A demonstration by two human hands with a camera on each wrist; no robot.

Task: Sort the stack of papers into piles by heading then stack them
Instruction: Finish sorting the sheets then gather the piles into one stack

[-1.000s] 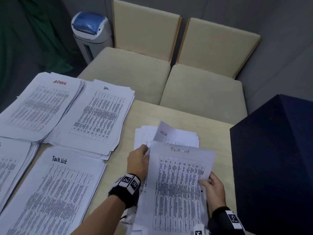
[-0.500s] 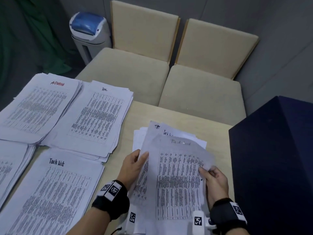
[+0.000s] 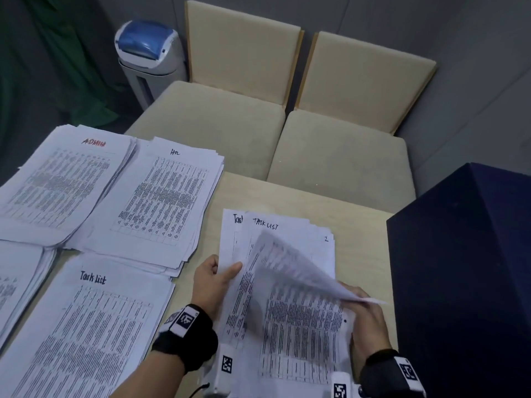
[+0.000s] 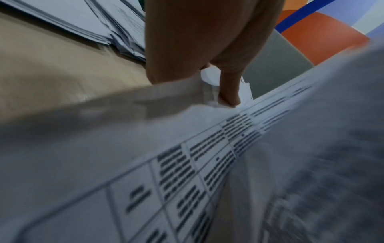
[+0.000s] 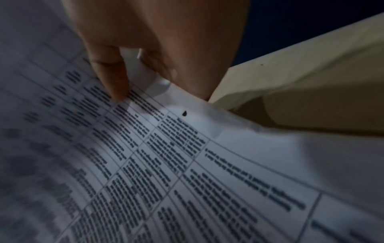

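The unsorted stack of papers [image 3: 290, 320] lies near the table's front right; its exposed sheet is headed "TASK LIST". My left hand [image 3: 227, 274] grips the stack's left edge, thumb on top, and the left wrist view shows the same hand [image 4: 226, 92] pinching paper. My right hand [image 3: 355, 297] pinches the right edge of the top sheet [image 3: 293, 262], which is lifted and curled over the stack; in the right wrist view the thumb [image 5: 112, 78] presses on printed paper. Sorted piles lie to the left: "ADMIN" [image 3: 66, 179], "HR" [image 3: 161, 196], "Task list" [image 3: 94, 326].
A further pile [image 3: 17, 282] shows at the left edge. A tall dark blue box [image 3: 465, 268] stands close to my right hand. Two beige chairs [image 3: 218, 122] [image 3: 344, 156] face the wooden table [image 3: 287, 196]. A white and blue bin [image 3: 149, 56] stands behind.
The top sheet, held flat by both hands before, now curls up to the right in my right hand, uncovering a "TASK LIST" sheet. My left hand has slid to the stack's left edge.
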